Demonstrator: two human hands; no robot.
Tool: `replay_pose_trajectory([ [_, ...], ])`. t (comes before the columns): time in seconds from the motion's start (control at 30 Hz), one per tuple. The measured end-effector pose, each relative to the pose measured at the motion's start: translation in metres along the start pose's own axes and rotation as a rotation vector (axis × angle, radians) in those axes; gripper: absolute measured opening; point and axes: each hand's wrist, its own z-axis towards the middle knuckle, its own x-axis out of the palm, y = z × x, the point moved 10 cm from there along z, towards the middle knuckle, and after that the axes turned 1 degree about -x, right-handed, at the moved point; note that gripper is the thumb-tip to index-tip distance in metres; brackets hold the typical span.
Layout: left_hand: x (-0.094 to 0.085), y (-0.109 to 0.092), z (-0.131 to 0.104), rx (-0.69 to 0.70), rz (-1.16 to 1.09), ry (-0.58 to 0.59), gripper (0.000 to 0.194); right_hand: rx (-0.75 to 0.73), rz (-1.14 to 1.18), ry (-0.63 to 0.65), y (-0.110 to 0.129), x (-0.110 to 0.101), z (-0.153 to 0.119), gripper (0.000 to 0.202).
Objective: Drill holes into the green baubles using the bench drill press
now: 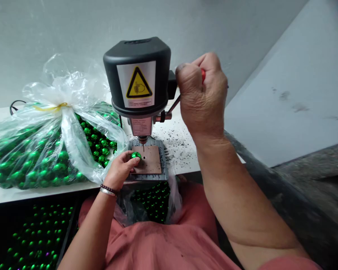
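Observation:
Between thumb and fingers, my left hand [122, 167] pinches a shiny green ball [135, 155] over the left part of a brown plate [152, 165]. The plate has a small hole and lies on the grey base of a black bench drill press [138, 75]. Its thin drill bit [143, 147] points down just to the right of the ball, apart from it. Raised at the right of the machine, my right hand [204, 95] is closed round the red-knobbed feed lever [173, 105]. Most of the knob is hidden by the fingers.
A clear plastic bag [81, 150] full of green balls, tied with a yellow band [55, 107], stands left of the drill. Dark shavings [180, 146] litter the white table [5, 197]. More green balls [152, 200] lie in a bag below the table edge, others [36, 232] at lower left.

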Motion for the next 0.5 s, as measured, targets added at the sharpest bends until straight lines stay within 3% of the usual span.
replay_pose_trajectory([
  [0.2,0.006,-0.006,0.012,0.072,0.156,-0.024,0.028,-0.008,0.008,-0.009,0.001,-0.001,0.000,0.025],
  [0.33,0.011,0.001,0.019,0.025,0.133,0.000,0.032,-0.005,0.005,0.003,0.001,-0.001,0.001,0.024],
  [0.5,0.013,-0.003,0.021,0.059,0.261,-0.031,0.039,-0.011,0.022,0.001,0.002,-0.003,0.000,0.024],
])
